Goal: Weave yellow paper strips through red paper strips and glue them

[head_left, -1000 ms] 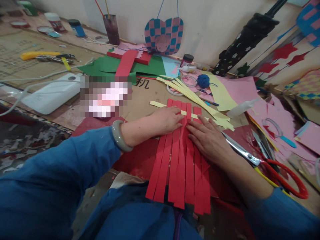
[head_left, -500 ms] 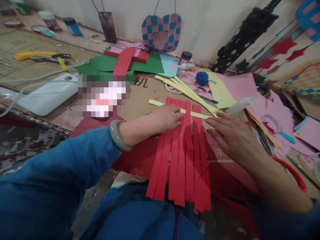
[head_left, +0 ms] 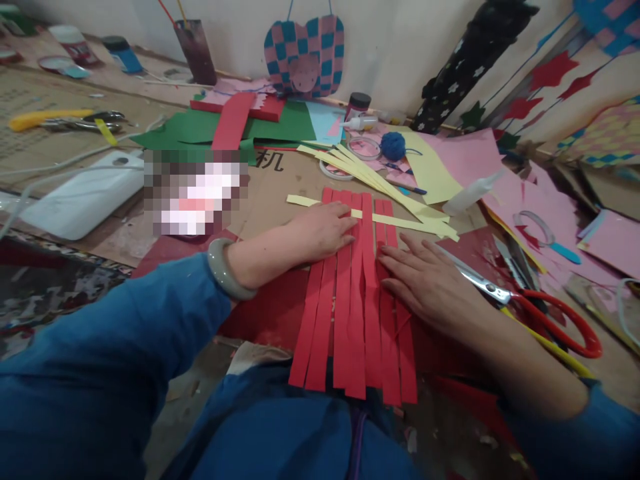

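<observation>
Currently, the flat red paper strips [head_left: 371, 320] lie side by side in front of the person, with their long axis running near to far. Their far ends sit close together on the brown cardboard [head_left: 265, 207], while their near ends spread wider and reach past the dark red surface [head_left: 270, 310] over the person's lap. The narrow pale yellow paper strip [head_left: 400, 221] crosses them near the far end. Its long axis runs left to right, the right end slightly nearer, and it passes under at least one red strip.

The left hand [head_left: 323, 230] lies palm down, fingers extended, on the far left part of the red strips, covering some of the yellow one. The right hand [head_left: 425, 280] is spread loosely, its fingertips at the right-hand red strips; whether it pinches one, I cannot tell.

Half a second ago the right hand was farther right, clear of the red strips and by the yellow strip's right end; now it has come back left. That end shows beside the loose pale yellow paper strips [head_left: 370, 175], and the red-handled metal scissors [head_left: 495, 292], mostly hidden then, are visible beyond the right forearm.
</observation>
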Available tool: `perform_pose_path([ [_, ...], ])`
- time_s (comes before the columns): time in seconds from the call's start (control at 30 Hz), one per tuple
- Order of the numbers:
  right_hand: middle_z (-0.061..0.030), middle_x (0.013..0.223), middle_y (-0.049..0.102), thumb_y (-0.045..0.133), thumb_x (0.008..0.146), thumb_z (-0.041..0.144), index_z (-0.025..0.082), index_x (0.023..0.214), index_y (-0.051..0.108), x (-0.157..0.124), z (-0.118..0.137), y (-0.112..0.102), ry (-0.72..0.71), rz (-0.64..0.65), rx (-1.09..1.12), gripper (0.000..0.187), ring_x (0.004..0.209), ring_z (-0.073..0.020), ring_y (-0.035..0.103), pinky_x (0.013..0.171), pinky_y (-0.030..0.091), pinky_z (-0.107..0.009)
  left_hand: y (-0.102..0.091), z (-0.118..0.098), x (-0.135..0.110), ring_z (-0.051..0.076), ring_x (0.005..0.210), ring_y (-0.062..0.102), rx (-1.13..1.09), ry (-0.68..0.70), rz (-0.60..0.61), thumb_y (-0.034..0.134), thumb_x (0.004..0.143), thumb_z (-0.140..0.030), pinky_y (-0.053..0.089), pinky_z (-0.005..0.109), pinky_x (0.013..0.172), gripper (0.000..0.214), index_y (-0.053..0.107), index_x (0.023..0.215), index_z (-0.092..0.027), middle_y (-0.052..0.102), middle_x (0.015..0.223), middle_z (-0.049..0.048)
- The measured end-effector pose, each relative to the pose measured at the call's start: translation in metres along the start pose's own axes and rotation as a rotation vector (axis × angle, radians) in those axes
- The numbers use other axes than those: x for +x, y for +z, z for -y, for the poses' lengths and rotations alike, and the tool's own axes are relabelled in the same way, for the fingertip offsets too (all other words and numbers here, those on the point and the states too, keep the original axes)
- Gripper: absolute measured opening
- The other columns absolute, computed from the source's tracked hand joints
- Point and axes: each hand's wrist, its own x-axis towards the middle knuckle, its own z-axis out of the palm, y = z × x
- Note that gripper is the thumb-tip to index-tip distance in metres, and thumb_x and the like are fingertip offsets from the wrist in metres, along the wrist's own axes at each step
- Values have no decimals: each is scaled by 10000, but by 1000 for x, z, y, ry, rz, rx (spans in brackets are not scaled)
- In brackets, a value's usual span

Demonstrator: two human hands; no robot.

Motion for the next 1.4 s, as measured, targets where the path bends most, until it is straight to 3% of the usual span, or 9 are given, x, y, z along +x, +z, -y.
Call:
perform_pose_path([
  [0.13, -127, 1405, 595, 339, 1016, 370, 104, 1312, 633, 3, 1, -2, 10, 38, 14, 495, 1409, -375, 404, 1071, 420, -599, 1, 1, -2, 228, 1170, 582, -6, 25, -47, 404, 1014, -315, 441, 351, 996, 352, 625, 1215, -130, 642, 1249, 128],
  [0.73, -120, 1316, 664, 320, 1026, 335, 116, 1266, 652, 3, 0, 5, -24, -78, -49, 465, 1335, -356, 497, 1005, 466, -526, -5, -3, -1, 266, 1242, 556, -6, -14, 47, 386, 1023, -297, 433, 375, 1033, 396, 589, 1282, -76, 587, 1343, 172],
  [0.93, -121, 1355, 637, 320, 1024, 343, 138, 1280, 639, 2, 0, 3, -10, -73, -20, 458, 1354, -353, 475, 1011, 457, -557, -2, -1, 0, 270, 1249, 556, -4, -20, 45, 405, 1019, -307, 439, 387, 1041, 397, 583, 1301, -91, 581, 1355, 168],
  [1.13, -115, 1339, 647, 312, 1021, 335, 163, 1291, 636, -18, -11, -6, 29, -117, 57, 456, 1351, -350, 486, 1045, 446, -585, 1, 2, 0, 253, 1186, 584, 30, 20, 7, 380, 1023, -328, 446, 366, 1017, 389, 601, 1249, -101, 612, 1288, 156],
  [1.4, -84, 1124, 742, 394, 1005, 308, 205, 998, 747, -56, -6, -7, -9, -134, 109, 368, 1292, -322, 549, 1051, 465, -555, 2, 4, 1, 270, 1230, 537, 64, 70, 22, 326, 1027, -296, 424, 385, 1029, 410, 601, 1232, -71, 620, 1264, 177],
])
